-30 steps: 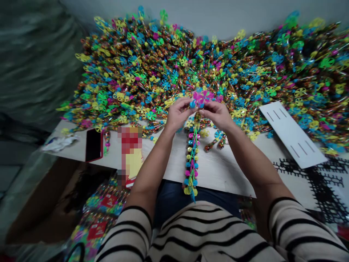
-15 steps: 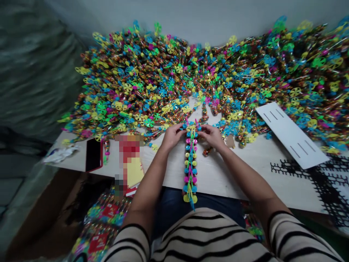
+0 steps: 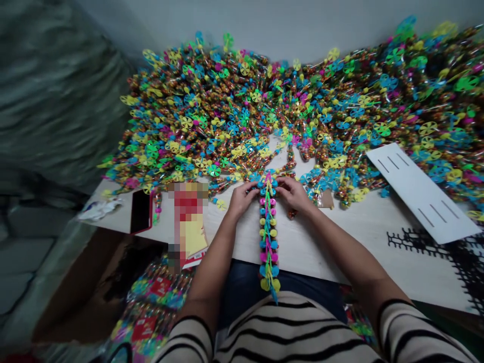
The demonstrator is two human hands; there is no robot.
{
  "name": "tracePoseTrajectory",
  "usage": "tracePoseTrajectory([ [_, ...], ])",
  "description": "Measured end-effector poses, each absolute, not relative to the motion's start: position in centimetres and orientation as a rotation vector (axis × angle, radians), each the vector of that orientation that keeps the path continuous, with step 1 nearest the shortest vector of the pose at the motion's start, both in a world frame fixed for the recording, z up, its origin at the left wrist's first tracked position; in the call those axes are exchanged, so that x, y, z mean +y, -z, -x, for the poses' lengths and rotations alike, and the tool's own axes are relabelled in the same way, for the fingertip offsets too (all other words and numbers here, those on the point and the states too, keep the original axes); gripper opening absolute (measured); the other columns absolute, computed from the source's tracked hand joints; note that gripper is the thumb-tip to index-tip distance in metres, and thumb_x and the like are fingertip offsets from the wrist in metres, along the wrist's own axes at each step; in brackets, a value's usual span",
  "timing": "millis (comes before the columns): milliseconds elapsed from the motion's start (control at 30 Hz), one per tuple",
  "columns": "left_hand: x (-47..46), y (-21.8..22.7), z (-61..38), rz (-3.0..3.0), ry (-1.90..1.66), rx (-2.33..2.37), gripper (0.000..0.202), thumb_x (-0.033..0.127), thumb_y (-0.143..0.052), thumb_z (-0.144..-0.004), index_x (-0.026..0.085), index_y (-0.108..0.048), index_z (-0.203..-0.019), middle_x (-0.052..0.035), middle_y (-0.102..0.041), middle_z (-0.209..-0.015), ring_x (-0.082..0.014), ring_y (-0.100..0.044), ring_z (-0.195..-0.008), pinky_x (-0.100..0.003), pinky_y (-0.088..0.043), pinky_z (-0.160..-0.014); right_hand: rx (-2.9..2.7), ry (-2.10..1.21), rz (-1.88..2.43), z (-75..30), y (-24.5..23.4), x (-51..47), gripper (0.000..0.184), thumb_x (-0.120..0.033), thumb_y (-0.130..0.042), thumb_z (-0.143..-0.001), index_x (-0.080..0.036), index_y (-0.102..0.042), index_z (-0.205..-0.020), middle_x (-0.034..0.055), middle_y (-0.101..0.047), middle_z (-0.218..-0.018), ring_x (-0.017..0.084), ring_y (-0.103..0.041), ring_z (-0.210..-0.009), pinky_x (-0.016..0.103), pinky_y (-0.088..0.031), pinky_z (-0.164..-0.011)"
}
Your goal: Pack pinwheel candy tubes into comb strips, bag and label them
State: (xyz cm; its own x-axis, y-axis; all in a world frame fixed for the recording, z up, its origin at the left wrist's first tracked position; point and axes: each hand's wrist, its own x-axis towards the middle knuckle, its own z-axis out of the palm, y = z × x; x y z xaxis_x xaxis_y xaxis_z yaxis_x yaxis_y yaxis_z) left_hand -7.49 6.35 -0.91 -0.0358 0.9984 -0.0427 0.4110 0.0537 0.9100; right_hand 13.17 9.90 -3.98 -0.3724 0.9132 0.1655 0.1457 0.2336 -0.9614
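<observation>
A long double row of colourful toy caps (image 3: 263, 222) runs away from my lap across the table edge, with thin pink, green and yellow stems lying along its middle. My left hand (image 3: 242, 198) is at the left side of its far end, fingers curled against the blue pieces there. Opposite it, my right hand (image 3: 295, 194) has thumb and fingers closed on the right side of the same end. A loose toy tube (image 3: 292, 214) lies partly under my right hand. What is under the caps is mostly hidden.
A large heap of fan-topped toys filled with small orange-brown beads (image 3: 212, 116) covers the back of the table. A phone (image 3: 141, 212) and yellow paper (image 3: 194, 234) lie left. A white slotted board (image 3: 423, 194) rests right, near black toothed strips (image 3: 419, 239). Packed toys (image 3: 151, 302) sit below.
The view has shifted, so the table appears farther right. Pink pieces that stood apart at the row's far end now lie together along its middle. Both hands remain at that end.
</observation>
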Motion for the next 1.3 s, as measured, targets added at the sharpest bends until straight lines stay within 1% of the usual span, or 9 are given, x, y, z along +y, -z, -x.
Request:
tracePoseTrajectory([
  [333, 5.5, 2.2, 7.4, -1.587, -0.979, 1.576, 0.029, 0.021, -0.061, -0.079, 0.022, -0.074, -0.105, -0.0048, -0.074, -0.096, -0.0201, -0.067, -0.088, -0.032, -0.051, -0.086, -1.66, -1.316, 0.957, -12.0, 4.4, 9.8, 0.021, -0.041, -0.065, -0.077, -0.02, -0.065, -0.08, 0.004, -0.064, -0.081, 0.02, -0.06, -0.076, 0.033, -0.05, -0.073],
  [467, 5.4, 2.3, 7.5, -1.533, -0.988, 1.553, 0.037, 0.019, -0.061, -0.078, 0.022, -0.07, -0.114, -0.0049, -0.073, -0.1, -0.0184, -0.066, -0.089, -0.03, -0.051, -0.085, -1.637, -1.464, 0.931, -12.8, 3.7, 10.2, 0.032, -0.048, -0.067, -0.076, -0.019, -0.068, -0.09, 0.0059, -0.068, -0.089, 0.021, -0.064, -0.081, 0.034, -0.053, -0.075],
  [600, 4.5, 2.0, 8.6, -1.443, -1.055, 1.525, 0.044, 0.023, -0.064, -0.075, 0.019, -0.066, -0.119, -0.0088, -0.068, -0.116, -0.0159, -0.064, -0.084, -0.029, -0.053, -0.08, -1.886, -1.109, 1.057, -17.5, 2.5, 9.4, 0.034, -0.045, -0.062, -0.085, -0.022, -0.067, -0.11, 0.0092, -0.067, -0.108, 0.024, -0.063, -0.092, 0.04, -0.05, -0.084],
  [767, 1.7, 2.6, 9.2, -1.291, -1.192, 1.641, 0.045, 0.038, -0.063, -0.078, 0.014, -0.065, -0.115, -0.0131, -0.07, -0.109, -0.0198, -0.066, -0.092, -0.032, -0.053, -0.081, -2.577, -0.537, 1.113, -21.5, 2.0, 5.8, 0.038, -0.043, -0.072, -0.083, -0.024, -0.066, -0.115, 0.0106, -0.06, -0.124, 0.034, -0.046, -0.121, 0.05, -0.037, -0.097],
  [900, -0.1, 3.6, 7.8, -1.188, -1.239, 1.694, 0.05, 0.046, -0.062, -0.079, 0.013, -0.062, -0.116, -0.0139, -0.07, -0.109, -0.0221, -0.065, -0.099, -0.037, -0.051, -0.091, -2.68, -0.212, 1.23, -19.9, 2.0, 8.2, 0.03, -0.04, -0.048, -0.1, -0.024, -0.061, -0.122, 0.0076, -0.056, -0.13, 0.029, -0.039, -0.127, 0.046, -0.032, -0.1],
  [1033, -1.1, 3.8, 6.4, -1.215, -1.226, 1.728, 0.048, 0.049, -0.057, -0.082, 0.016, -0.063, -0.115, -0.0122, -0.068, -0.116, -0.0228, -0.062, -0.11, -0.039, -0.046, -0.101, -2.567, -0.091, 1.381, -18.2, 0.7, 14.4, 0.031, -0.033, -0.042, -0.103, -0.024, -0.054, -0.13, 0.0055, -0.047, -0.141, 0.023, -0.036, -0.131, 0.044, -0.027, -0.106],
  [1100, -1.3, 3.7, 6.0, -1.246, -1.205, 1.758, 0.047, 0.05, -0.053, -0.085, 0.017, -0.062, -0.117, -0.011, -0.065, -0.121, -0.0228, -0.059, -0.115, -0.039, -0.042, -0.106, -2.499, -0.058, 1.464, -17.6, -0.2, 16.3, 0.034, -0.031, -0.047, -0.101, -0.023, -0.05, -0.134, 0.0063, -0.043, -0.144, 0.024, -0.034, -0.132, 0.047, -0.028, -0.105],
  [1200, -1.3, 3.5, 5.8, -1.249, -1.186, 1.781, 0.048, 0.051, -0.048, -0.088, 0.019, -0.061, -0.121, -0.01, -0.063, -0.125, -0.0228, -0.057, -0.119, -0.038, -0.04, -0.108, -2.447, -0.032, 1.502, -18.6, -1.7, 16.7, 0.053, -0.043, -0.062, -0.091, -0.028, -0.045, -0.138, 0.0029, -0.038, -0.149, 0.026, -0.031, -0.134, 0.048, -0.028, -0.107],
  [1300, -1.2, 3.6, 5.8, -1.266, -1.197, 1.762, 0.05, 0.053, -0.046, -0.09, 0.019, -0.059, -0.125, -0.0098, -0.062, -0.128, -0.0224, -0.056, -0.12, -0.036, -0.04, -0.108, -2.233, -0.064, 1.736, -24.0, -2.9, 14.8, 0.044, -0.048, -0.06, -0.09, -0.035, -0.051, -0.131, -0.0043, -0.045, -0.143, 0.023, -0.03, -0.135, 0.044, -0.025, -0.11],
])
